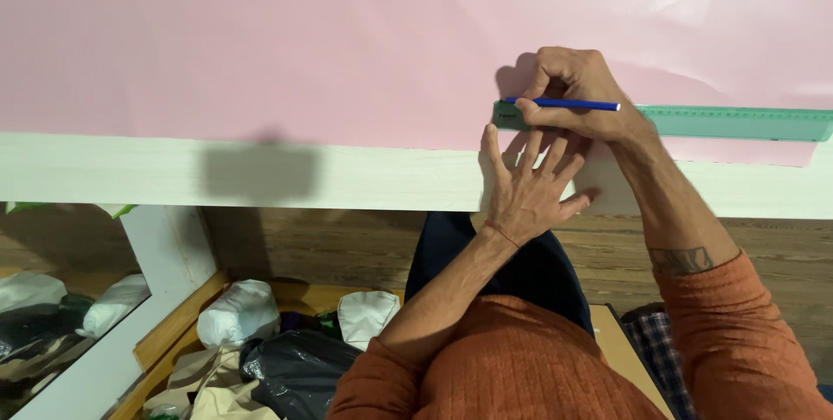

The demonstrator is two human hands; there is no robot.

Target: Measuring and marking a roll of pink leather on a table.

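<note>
Two hands meet at the near edge of a pink sheet (304,38) spread over a white worktop (260,173). The right hand (577,90) has its grip pinched on a blue pen (568,104), which lies level, tip pointing left, along the upper edge of a green ruler (737,121). The ruler lies flat on the sheet, running from the hand out to the right, close to the sheet's near edge. The left hand (525,190) has a released grip, fingers spread flat, fingertips pressing the ruler's left end while the palm overhangs the worktop's front edge. Left of the hands the sheet is bare and wide. Below the worktop, a white leg (169,246) stands at left, with white bundles (239,311) and a black bag (299,368) crowding the floor there.
</note>
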